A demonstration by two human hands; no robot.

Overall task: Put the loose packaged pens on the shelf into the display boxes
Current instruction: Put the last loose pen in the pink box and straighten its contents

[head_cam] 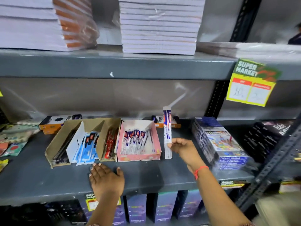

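My right hand grips a white and blue packaged pen near its lower end, holding it upright just right of the pink display box. That box holds several similar packaged pens. Left of it stand a brown box with red packaged pens, a white box with blue packaged pens and a brown box with dark pens. My left hand lies flat and empty on the grey shelf, in front of the boxes, fingers apart.
A wrapped stack of blue colour-pencil boxes sits right of my right hand, dark packs beyond it. Orange and black boxes stand behind the display boxes. Green packets lie far left. Notebook stacks fill the shelf above; a yellow price tag hangs there.
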